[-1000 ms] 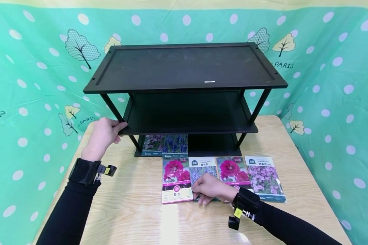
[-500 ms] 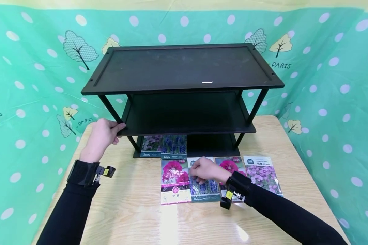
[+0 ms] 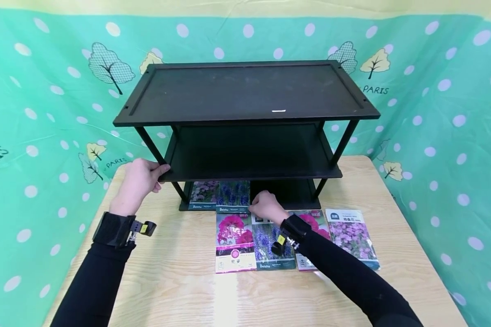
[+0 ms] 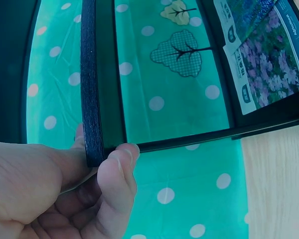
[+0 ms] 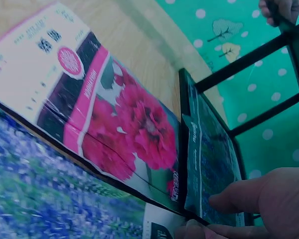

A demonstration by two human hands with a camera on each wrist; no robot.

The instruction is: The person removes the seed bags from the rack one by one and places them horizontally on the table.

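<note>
My left hand [image 3: 141,181] grips the left front corner of the black rack's middle board [image 4: 92,84], thumb on one face and fingers on the other. My right hand [image 3: 268,207] is at the bottom shelf, at the lower right corner of a seed packet with blue flowers [image 3: 233,196]. In the right wrist view its thumb [image 5: 229,199] lies on this packet's face, with fingertips at the packet's edge. A purple-flower seed packet [image 3: 203,194] lies left of it on the shelf. In front on the table are a pink-flower packet [image 3: 235,243] and a blue-flower packet [image 3: 273,247].
The three-tier black rack [image 3: 245,93] stands at the back of the wooden table [image 3: 180,281]. Another pink-flower packet [image 3: 313,222], partly under the right forearm, and a purple-flower packet [image 3: 352,236] lie to the right. A dotted green cloth [image 3: 45,113] hangs behind.
My right hand has moved up and away from the blue-flower packet on the table to the blue-flower packet on the bottom shelf. My left hand keeps its hold on the rack.
</note>
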